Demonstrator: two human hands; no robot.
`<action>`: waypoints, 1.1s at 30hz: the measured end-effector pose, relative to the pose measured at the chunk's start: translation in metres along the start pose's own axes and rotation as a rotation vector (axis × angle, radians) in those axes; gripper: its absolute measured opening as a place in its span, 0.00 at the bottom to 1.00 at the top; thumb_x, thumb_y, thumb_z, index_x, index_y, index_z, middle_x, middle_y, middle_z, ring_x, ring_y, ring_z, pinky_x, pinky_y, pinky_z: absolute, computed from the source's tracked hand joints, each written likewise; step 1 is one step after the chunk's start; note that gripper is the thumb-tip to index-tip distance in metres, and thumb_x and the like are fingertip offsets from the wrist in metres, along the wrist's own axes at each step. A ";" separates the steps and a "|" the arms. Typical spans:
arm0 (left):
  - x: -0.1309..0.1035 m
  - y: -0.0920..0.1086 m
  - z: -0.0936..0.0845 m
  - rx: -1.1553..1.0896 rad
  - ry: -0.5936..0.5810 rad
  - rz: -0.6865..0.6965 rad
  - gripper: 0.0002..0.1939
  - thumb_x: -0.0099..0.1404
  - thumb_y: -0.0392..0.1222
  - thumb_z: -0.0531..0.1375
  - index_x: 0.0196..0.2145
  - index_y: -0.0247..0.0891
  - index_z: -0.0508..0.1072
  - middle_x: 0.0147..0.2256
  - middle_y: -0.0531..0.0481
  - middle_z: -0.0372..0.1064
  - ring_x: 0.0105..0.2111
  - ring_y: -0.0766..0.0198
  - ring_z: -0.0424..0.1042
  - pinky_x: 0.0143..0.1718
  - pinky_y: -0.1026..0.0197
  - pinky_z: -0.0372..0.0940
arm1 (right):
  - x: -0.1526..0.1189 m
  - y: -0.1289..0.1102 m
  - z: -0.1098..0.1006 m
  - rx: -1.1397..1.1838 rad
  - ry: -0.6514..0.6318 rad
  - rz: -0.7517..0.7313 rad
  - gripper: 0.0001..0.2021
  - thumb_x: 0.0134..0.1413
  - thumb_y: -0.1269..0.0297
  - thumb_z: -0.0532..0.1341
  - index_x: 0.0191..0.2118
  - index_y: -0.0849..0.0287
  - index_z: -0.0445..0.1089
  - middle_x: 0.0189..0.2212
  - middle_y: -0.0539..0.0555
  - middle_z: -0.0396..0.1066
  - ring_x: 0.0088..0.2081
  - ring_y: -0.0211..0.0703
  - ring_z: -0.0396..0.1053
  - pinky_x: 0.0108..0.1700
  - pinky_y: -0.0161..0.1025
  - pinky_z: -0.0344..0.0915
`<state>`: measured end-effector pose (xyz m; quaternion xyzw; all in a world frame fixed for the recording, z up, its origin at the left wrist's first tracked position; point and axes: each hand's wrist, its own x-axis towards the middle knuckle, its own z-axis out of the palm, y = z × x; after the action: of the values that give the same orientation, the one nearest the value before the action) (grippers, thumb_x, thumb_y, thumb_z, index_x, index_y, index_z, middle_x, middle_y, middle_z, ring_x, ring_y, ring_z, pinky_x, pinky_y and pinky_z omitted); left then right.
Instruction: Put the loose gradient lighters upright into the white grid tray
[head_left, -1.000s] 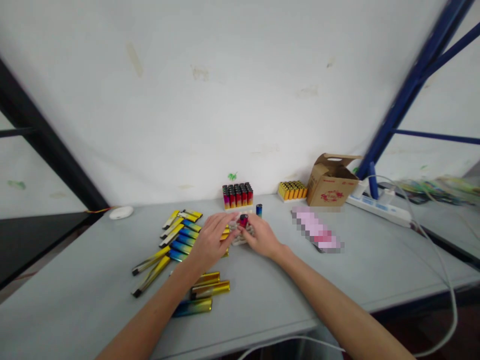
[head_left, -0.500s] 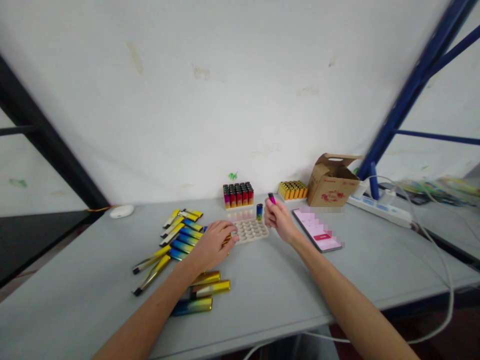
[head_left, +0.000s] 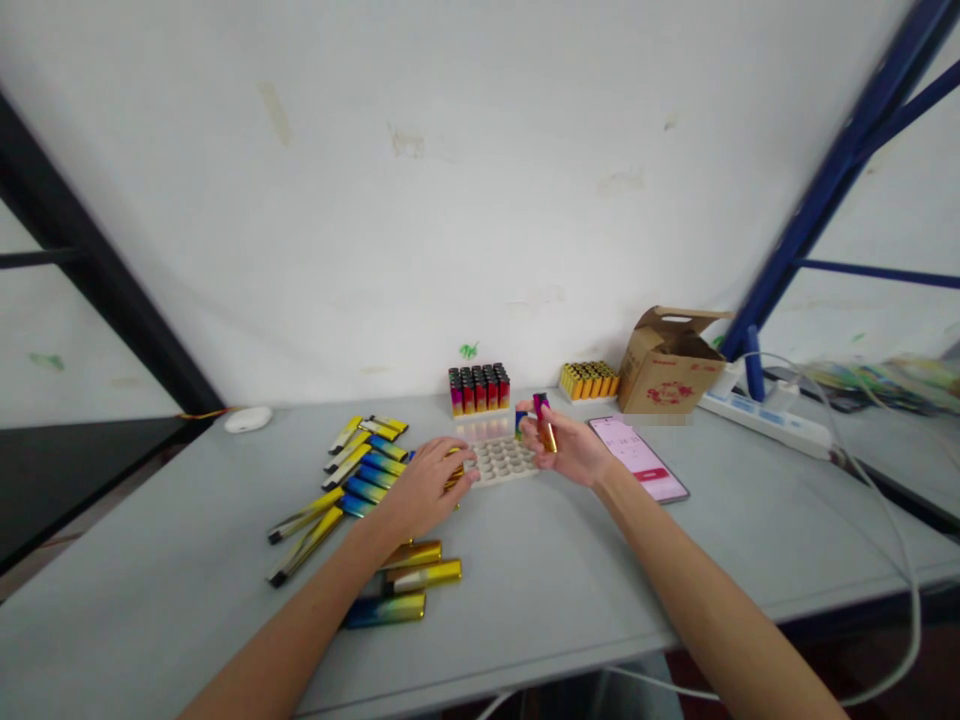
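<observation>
A purple and gold cylinder point(head_left: 547, 428) is held upright, slightly tilted, in my right hand point(head_left: 566, 447), over the right end of a pale tray with round holes point(head_left: 501, 462). Just behind those fingers stands a blue cylinder point(head_left: 519, 424), partly hidden. My left hand point(head_left: 435, 480) is curled at the tray's left end around gold-coloured pieces point(head_left: 454, 468), which the fingers partly cover. Flat blue and yellow wrappers or sleeves point(head_left: 367, 488) lie to the left of that hand, with more yellow and blue ones point(head_left: 424, 575) below the wrist.
Behind the tray stands a block of red and black cylinders point(head_left: 480, 392); yellow ones point(head_left: 589, 380) stand farther right. An open cardboard box point(head_left: 664, 375), a phone point(head_left: 645, 465) and a power strip point(head_left: 772, 420) are at the right. A white case point(head_left: 248, 420) lies at the back left.
My right hand has turned and its fingers have opened out somewhat, showing more of the purple and gold cylinder and covering part of the blue one. My left hand is nearly unmoved.
</observation>
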<state>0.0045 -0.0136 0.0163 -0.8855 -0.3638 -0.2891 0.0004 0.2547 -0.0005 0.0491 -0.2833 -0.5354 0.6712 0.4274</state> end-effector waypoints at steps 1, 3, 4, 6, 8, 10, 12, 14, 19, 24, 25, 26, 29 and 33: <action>0.001 0.001 -0.001 -0.002 0.004 -0.004 0.13 0.68 0.43 0.54 0.45 0.38 0.73 0.45 0.42 0.70 0.48 0.56 0.68 0.51 0.50 0.63 | 0.000 0.000 0.002 0.015 -0.013 -0.016 0.19 0.63 0.51 0.46 0.51 0.55 0.63 0.31 0.52 0.65 0.25 0.37 0.61 0.24 0.33 0.59; 0.002 0.004 -0.003 -0.023 0.012 -0.010 0.13 0.68 0.43 0.54 0.47 0.37 0.72 0.46 0.41 0.70 0.48 0.55 0.67 0.51 0.49 0.63 | -0.001 -0.002 0.009 0.037 -0.056 -0.047 0.23 0.65 0.52 0.39 0.55 0.54 0.61 0.38 0.56 0.70 0.30 0.41 0.67 0.30 0.38 0.65; 0.004 0.008 -0.006 -0.043 0.017 -0.011 0.14 0.68 0.43 0.54 0.48 0.37 0.71 0.47 0.41 0.69 0.49 0.55 0.67 0.52 0.49 0.63 | -0.002 -0.003 0.013 0.035 -0.080 -0.057 0.24 0.66 0.52 0.36 0.57 0.53 0.59 0.42 0.58 0.70 0.34 0.43 0.69 0.33 0.41 0.66; 0.006 0.017 -0.011 -0.110 0.024 -0.001 0.15 0.68 0.43 0.53 0.50 0.37 0.69 0.49 0.40 0.68 0.50 0.55 0.67 0.53 0.50 0.62 | -0.004 -0.007 0.021 -0.014 -0.102 -0.084 0.26 0.66 0.53 0.33 0.61 0.52 0.55 0.47 0.60 0.70 0.40 0.46 0.71 0.37 0.45 0.67; 0.009 0.029 -0.015 -0.194 0.028 0.022 0.15 0.68 0.43 0.53 0.51 0.38 0.68 0.50 0.41 0.67 0.52 0.57 0.66 0.54 0.51 0.62 | -0.006 -0.011 0.027 -0.090 -0.111 -0.121 0.27 0.66 0.54 0.31 0.64 0.50 0.52 0.52 0.60 0.69 0.44 0.48 0.71 0.39 0.47 0.68; 0.011 0.039 -0.016 -0.262 0.031 0.028 0.14 0.68 0.43 0.54 0.49 0.39 0.70 0.49 0.43 0.69 0.50 0.57 0.67 0.52 0.53 0.63 | -0.007 -0.012 0.032 -0.182 -0.120 -0.152 0.28 0.66 0.54 0.29 0.65 0.48 0.49 0.54 0.60 0.67 0.46 0.48 0.71 0.40 0.48 0.68; 0.012 0.047 -0.014 -0.307 0.050 0.009 0.11 0.67 0.43 0.56 0.45 0.39 0.72 0.45 0.45 0.72 0.47 0.58 0.70 0.49 0.54 0.65 | -0.008 -0.012 0.034 -0.276 -0.114 -0.171 0.28 0.67 0.56 0.27 0.65 0.48 0.48 0.54 0.60 0.67 0.47 0.47 0.72 0.41 0.47 0.68; 0.013 0.051 -0.010 -0.332 0.086 -0.013 0.09 0.66 0.43 0.58 0.41 0.39 0.74 0.41 0.46 0.75 0.42 0.59 0.72 0.46 0.56 0.67 | -0.008 -0.010 0.036 -0.340 -0.108 -0.182 0.29 0.67 0.58 0.26 0.65 0.49 0.49 0.53 0.60 0.68 0.47 0.47 0.72 0.41 0.46 0.68; 0.016 0.052 -0.004 -0.319 0.156 -0.039 0.07 0.65 0.41 0.58 0.37 0.40 0.76 0.37 0.48 0.76 0.37 0.60 0.74 0.41 0.57 0.68 | -0.007 -0.006 0.041 -0.358 -0.144 -0.226 0.29 0.67 0.61 0.26 0.64 0.49 0.52 0.53 0.60 0.69 0.46 0.47 0.72 0.39 0.45 0.68; 0.016 0.054 -0.008 -0.281 0.153 -0.054 0.05 0.64 0.40 0.58 0.35 0.40 0.74 0.34 0.49 0.75 0.37 0.60 0.73 0.41 0.56 0.68 | -0.009 -0.010 0.042 -0.404 -0.109 -0.210 0.30 0.67 0.63 0.28 0.61 0.54 0.59 0.47 0.61 0.73 0.43 0.47 0.73 0.40 0.46 0.66; 0.016 0.054 -0.009 -0.268 0.156 -0.060 0.04 0.64 0.40 0.59 0.34 0.39 0.73 0.32 0.50 0.75 0.36 0.60 0.73 0.40 0.57 0.68 | -0.010 -0.011 0.042 -0.401 -0.113 -0.200 0.30 0.67 0.62 0.28 0.60 0.55 0.60 0.47 0.61 0.73 0.42 0.47 0.73 0.41 0.46 0.66; 0.016 0.054 -0.009 -0.254 0.164 -0.064 0.03 0.63 0.39 0.60 0.32 0.39 0.73 0.31 0.51 0.74 0.35 0.60 0.72 0.39 0.57 0.68 | -0.011 -0.012 0.042 -0.397 -0.121 -0.190 0.31 0.66 0.62 0.27 0.60 0.55 0.60 0.47 0.61 0.73 0.41 0.47 0.74 0.41 0.46 0.66; 0.015 0.055 -0.008 -0.230 0.200 -0.068 0.03 0.62 0.39 0.61 0.32 0.38 0.72 0.32 0.50 0.73 0.36 0.60 0.71 0.39 0.57 0.67 | -0.012 -0.012 0.042 -0.371 -0.164 -0.183 0.32 0.66 0.62 0.25 0.62 0.53 0.57 0.50 0.60 0.71 0.42 0.47 0.74 0.42 0.46 0.65; 0.015 0.054 -0.005 -0.233 0.216 -0.058 0.03 0.63 0.40 0.61 0.34 0.39 0.72 0.34 0.49 0.72 0.37 0.60 0.71 0.40 0.57 0.67 | -0.012 -0.011 0.043 -0.460 -0.145 -0.231 0.31 0.66 0.64 0.26 0.62 0.52 0.56 0.50 0.60 0.71 0.44 0.48 0.73 0.44 0.46 0.64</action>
<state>0.0446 -0.0447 0.0395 -0.8323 -0.3511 -0.4230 -0.0715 0.2273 -0.0303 0.0697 -0.2612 -0.7318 0.4971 0.3862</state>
